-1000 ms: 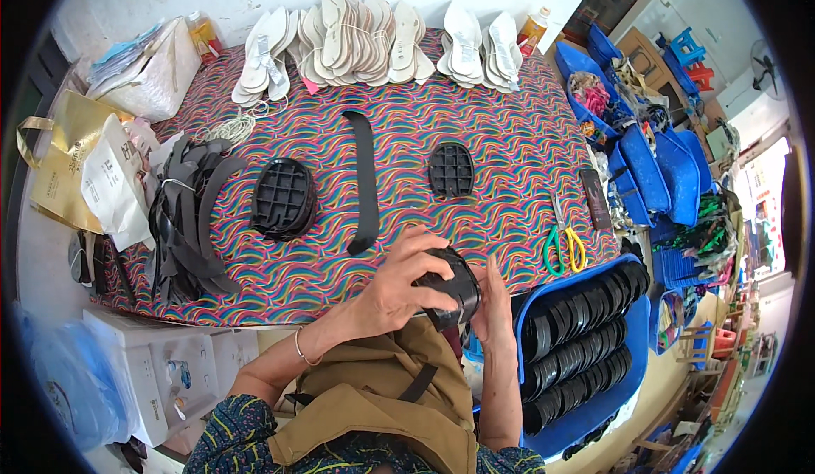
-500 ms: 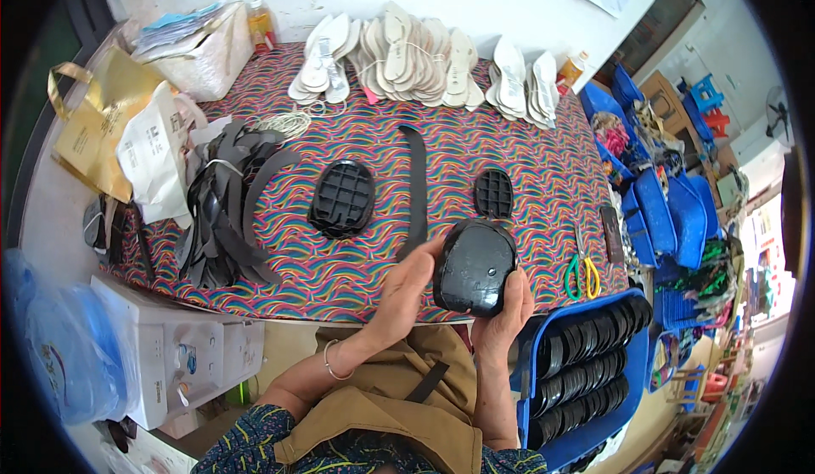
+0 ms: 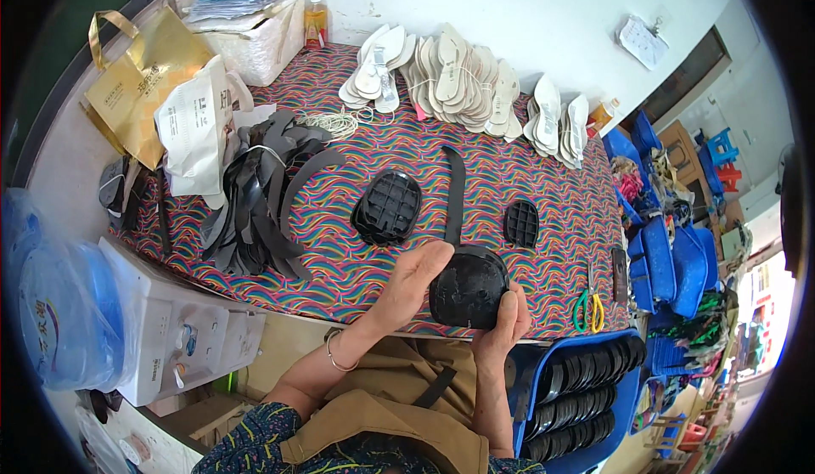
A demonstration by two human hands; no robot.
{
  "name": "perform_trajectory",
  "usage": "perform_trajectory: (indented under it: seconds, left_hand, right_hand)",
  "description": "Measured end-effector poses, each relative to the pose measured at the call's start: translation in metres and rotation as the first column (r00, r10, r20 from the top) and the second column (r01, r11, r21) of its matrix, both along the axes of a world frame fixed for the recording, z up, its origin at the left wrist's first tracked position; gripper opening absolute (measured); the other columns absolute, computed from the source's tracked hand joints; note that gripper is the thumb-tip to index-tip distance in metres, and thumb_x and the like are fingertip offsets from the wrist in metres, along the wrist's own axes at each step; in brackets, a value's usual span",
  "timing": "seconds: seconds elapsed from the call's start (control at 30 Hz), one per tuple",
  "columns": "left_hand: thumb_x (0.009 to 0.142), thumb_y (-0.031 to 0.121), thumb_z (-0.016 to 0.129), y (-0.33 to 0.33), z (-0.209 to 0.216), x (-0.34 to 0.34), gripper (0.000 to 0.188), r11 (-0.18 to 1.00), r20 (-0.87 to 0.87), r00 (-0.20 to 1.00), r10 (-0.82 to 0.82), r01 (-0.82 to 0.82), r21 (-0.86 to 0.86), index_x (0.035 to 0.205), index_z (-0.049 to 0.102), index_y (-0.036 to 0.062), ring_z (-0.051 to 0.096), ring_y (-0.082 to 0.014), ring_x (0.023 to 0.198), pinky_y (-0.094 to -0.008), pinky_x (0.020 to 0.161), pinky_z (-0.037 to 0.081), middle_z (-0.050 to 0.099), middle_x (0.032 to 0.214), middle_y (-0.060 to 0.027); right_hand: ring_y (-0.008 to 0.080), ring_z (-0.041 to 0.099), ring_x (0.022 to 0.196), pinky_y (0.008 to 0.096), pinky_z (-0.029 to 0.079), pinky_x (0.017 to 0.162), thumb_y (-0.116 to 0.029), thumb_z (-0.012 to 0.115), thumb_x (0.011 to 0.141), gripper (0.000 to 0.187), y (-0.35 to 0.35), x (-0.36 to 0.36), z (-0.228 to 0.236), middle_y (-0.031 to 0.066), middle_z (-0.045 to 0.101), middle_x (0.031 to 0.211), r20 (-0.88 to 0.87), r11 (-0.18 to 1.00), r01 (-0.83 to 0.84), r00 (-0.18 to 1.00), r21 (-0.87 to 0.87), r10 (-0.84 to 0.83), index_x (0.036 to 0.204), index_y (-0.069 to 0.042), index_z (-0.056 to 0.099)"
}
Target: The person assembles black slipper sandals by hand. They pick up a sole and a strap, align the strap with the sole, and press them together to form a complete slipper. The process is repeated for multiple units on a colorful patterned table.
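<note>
Your worktop [image 3: 560, 283] has a bright, wavy pattern. Near right stands a blue tub [image 3: 629, 393] of black pieces [image 3: 586, 363]. A heap of dark strips [image 3: 255, 206] lies on the left. Your left hand [image 3: 413, 283] and right hand [image 3: 503, 325] grip a black block [image 3: 469, 291] by its two sides, fingers closed on it, above the worktop's near edge. Scissors [image 3: 596, 311] lie to the right.

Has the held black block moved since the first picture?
Yes, leftward: first right of the strip, the block now overlaps the strip's near end in view.
</note>
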State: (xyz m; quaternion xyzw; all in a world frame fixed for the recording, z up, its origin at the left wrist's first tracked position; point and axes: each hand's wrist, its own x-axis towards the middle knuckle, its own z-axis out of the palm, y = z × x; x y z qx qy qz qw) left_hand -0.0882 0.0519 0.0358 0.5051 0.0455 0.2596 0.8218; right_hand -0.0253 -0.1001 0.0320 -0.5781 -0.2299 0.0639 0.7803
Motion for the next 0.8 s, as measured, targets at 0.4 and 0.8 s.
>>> perform_trajectory:
  seconds: [0.4, 0.8]
  left_hand:
    - [0.103, 0.020, 0.057, 0.049, 0.010, -0.038, 0.027, 0.968, -0.167, 0.980, -0.112, 0.145, 0.204, 0.111, 0.066, -0.0041, 0.052, -0.0065, 0.083, -0.0242, 0.074, 0.043, 0.062, 0.094, 0.0006]
    - [0.099, 0.018, 0.062, 0.059, 0.004, -0.051, 0.026, 0.978, -0.137, 0.975, -0.173, 0.187, 0.094, 0.112, 0.066, -0.0043, 0.055, -0.0030, 0.085, -0.0218, 0.074, 0.046, 0.065, 0.093, 0.0005]
  right_hand:
    - [0.0105, 0.056, 0.085, 0.0249, 0.043, 0.078, -0.027, 0.058, 0.100, 0.037, 0.018, 0.014, 0.001, 0.0034, 0.065, 0.094, -0.006, 0.963, -0.218, 0.976, -0.158, 0.220, 0.107, 0.008, 0.067]
    - [0.0080, 0.051, 0.075, 0.0256, 0.040, 0.067, -0.033, 0.055, 0.102, 0.042, 0.036, 0.010, 0.020, -0.0005, 0.063, 0.081, 0.105, 0.869, -0.251, 0.941, -0.425, 0.323, 0.103, 0.007, 0.068]
